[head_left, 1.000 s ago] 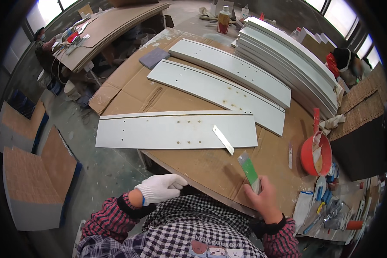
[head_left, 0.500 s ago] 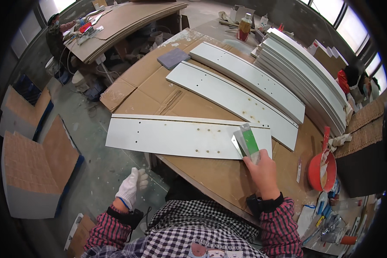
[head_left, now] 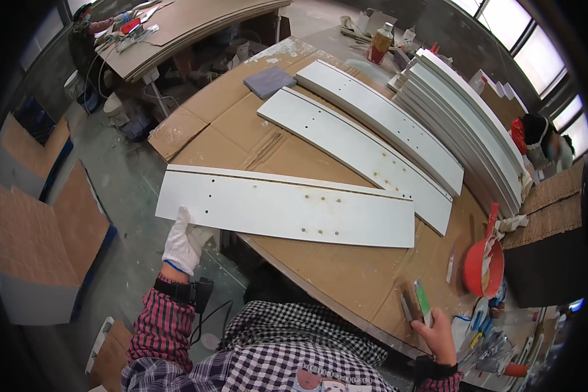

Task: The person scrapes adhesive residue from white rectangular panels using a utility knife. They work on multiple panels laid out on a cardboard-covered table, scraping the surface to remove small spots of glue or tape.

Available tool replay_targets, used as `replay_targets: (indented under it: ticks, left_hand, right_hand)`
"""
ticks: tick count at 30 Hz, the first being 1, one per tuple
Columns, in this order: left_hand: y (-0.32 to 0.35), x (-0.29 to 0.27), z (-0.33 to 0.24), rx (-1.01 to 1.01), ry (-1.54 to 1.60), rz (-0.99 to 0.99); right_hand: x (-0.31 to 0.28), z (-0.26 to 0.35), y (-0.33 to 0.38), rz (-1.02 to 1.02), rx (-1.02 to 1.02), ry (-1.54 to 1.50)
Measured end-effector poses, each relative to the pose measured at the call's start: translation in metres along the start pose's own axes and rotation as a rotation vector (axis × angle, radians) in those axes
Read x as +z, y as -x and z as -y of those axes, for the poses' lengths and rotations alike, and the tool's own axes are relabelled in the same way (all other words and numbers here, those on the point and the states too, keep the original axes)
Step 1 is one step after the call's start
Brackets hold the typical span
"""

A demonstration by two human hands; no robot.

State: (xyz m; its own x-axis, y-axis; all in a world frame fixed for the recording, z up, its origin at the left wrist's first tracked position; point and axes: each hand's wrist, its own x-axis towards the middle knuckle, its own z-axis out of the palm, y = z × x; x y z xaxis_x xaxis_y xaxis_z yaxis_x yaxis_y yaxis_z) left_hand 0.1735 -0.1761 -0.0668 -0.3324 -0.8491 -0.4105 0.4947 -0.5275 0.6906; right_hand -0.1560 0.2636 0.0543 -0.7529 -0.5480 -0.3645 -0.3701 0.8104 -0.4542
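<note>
My left hand (head_left: pixel 183 245), in a white knit glove, grips the near edge of a long white board (head_left: pixel 268 206) toward its left end. The thumb lies on top and the fingers are partly hidden below the edge. This board has a groove along its far edge, dark holes, and several yellowish filled spots. My bare right hand (head_left: pixel 438 336) is closed round a green-striped putty knife (head_left: pixel 423 299) and a grey metal blade beside it, held above the near right part of the cardboard-covered table (head_left: pixel 320 274). Two similar white boards (head_left: pixel 353 150) lie farther back.
A stack of white boards (head_left: pixel 457 117) stands at the back right. Near it are a red pan (head_left: pixel 483 271) and a cluttered side surface (head_left: pixel 503 346). A grey sanding block (head_left: pixel 268 81) lies at the far edge. Other people (head_left: pixel 542 140) are at right and far left.
My left hand has moved up from beside the table and taken hold of the near board's edge. The right hand has drawn the putty knives off the board, toward me and right.
</note>
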Motion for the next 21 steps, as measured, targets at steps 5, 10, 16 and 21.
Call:
replay_targets:
  ticks: [5, 10, 16, 21]
  left_hand:
    - [-0.014, 0.009, 0.01, -0.042, 0.011, 0.015]
    - [0.0, 0.014, 0.013, 0.012, -0.051, -0.006]
    - [0.052, 0.015, 0.027, 0.038, -0.018, -0.123]
    - [0.069, 0.005, 0.03, -0.046, 0.026, -0.06]
  right_hand:
    - [-0.001, 0.029, -0.009, -0.278, -0.33, 0.042]
    - [0.05, 0.143, -0.052, -0.055, -0.5, 0.136]
    - [0.098, 0.174, -0.058, 0.011, -0.511, 0.37]
    - [0.102, 0.182, -0.065, -0.033, -0.465, 0.377]
